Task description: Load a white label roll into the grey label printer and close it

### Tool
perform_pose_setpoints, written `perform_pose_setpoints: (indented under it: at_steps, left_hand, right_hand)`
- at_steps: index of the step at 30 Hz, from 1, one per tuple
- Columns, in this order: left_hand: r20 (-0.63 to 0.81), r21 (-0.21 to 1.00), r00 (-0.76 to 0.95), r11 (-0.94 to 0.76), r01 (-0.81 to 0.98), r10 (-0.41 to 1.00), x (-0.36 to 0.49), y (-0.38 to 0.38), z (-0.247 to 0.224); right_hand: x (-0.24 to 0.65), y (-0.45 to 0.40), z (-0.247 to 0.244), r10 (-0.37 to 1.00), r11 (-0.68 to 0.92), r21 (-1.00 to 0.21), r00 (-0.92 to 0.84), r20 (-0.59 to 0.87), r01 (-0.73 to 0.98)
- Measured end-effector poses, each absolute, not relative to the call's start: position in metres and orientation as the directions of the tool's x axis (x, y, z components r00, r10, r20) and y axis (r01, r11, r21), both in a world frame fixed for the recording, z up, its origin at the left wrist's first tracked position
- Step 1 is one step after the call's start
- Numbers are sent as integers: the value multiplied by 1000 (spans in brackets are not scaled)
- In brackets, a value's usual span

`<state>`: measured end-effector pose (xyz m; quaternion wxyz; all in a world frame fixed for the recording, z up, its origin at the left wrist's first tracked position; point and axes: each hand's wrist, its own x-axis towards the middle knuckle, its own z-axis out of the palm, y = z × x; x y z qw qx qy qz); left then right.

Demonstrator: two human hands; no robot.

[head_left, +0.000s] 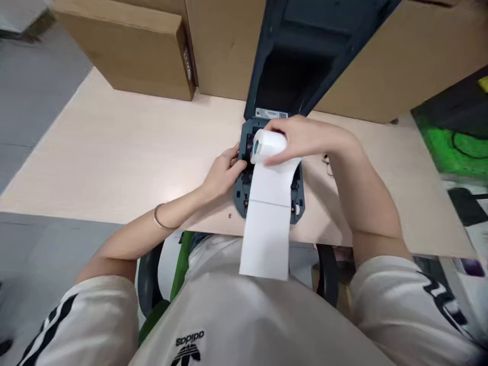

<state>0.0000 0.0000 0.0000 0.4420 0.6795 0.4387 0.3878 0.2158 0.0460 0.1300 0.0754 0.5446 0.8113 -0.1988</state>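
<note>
A dark grey label printer [239, 197] stands at the front edge of the table, its lid [316, 33] raised. My right hand [299, 136] grips a roll of white labels [272, 144] from the right, thumb and fingers around it, over the printer's inside. From the roll a long label strip [265, 241] hangs down over the printer's front and past the table edge. On the printer's left rim rests my left hand [224, 173], thumb on top and fingers along the side. The roll covers much of the printer's inside, so I cannot tell whether it touches the holders.
Cardboard boxes [129, 56] line the back of the pale wooden table [114, 152]. Another large carton [381, 76] stands behind the lid on the right. A tiny dark bit [230, 216] lies left of the printer. Beyond the right end is a green surface [457, 152].
</note>
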Motion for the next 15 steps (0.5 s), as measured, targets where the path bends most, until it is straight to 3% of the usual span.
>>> perform_pose_setpoints:
  at_steps: [5,8,15]
  left_hand:
    - [167,943,329,-248,224,929,-1,1,-2]
    - [170,944,322,-248,217,931,-1,1,-1]
    - [152,950,318,-227,216,936,0,-1,1]
  right_hand:
    - [265,29,175,899,357,-371,-423,-111,857]
    - [310,27,188,914,348,-409,-401,-51,844]
    - [358,48,160,929,44,-192,-111,-354,980]
